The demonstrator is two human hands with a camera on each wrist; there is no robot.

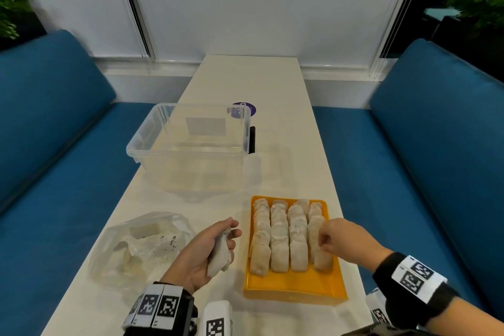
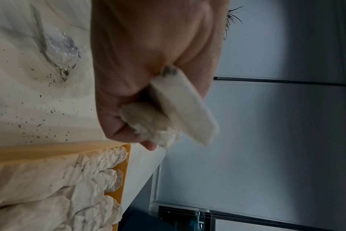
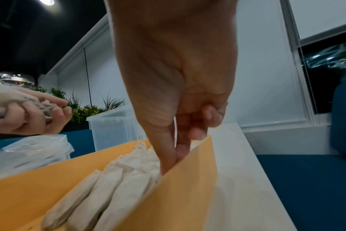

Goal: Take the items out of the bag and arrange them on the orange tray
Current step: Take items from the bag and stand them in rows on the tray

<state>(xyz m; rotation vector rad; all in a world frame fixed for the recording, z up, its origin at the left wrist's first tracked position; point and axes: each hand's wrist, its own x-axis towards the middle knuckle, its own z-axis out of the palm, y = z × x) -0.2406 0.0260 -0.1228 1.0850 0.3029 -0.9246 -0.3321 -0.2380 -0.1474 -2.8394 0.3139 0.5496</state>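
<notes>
orange tray (image 1: 294, 285) is mostly full, four rows of pale packets (image 1: 279, 237). right hand (image 1: 342, 237) pinches down at the rightmost row, left hand (image 1: 210, 249) clutches a couple more. bag (image 1: 141, 243) holds a few (near done, i'd say).

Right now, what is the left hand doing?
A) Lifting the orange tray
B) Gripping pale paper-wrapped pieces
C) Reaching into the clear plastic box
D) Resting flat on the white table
B: the left hand curls around pale paper-wrapped pieces beside the orange plastic tray.
</notes>
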